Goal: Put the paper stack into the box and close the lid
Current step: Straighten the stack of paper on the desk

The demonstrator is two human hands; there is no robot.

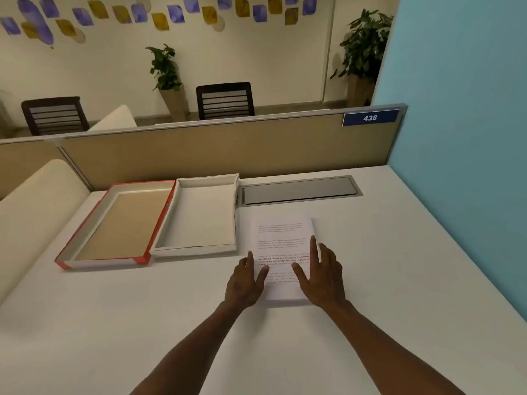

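Note:
A white paper stack with printed text lies flat on the white desk, right of centre. My left hand rests at its left edge and my right hand at its right edge, fingers spread, thumbs on the top sheet. Neither hand has lifted it. Left of the stack sits the white box, open and with nothing inside. Beside it lies the red-edged lid, upside down, showing a brown inner face.
A grey cable hatch is set in the desk behind the stack. A beige partition runs along the desk's far edge and a blue wall on the right. A cream cushion lies left.

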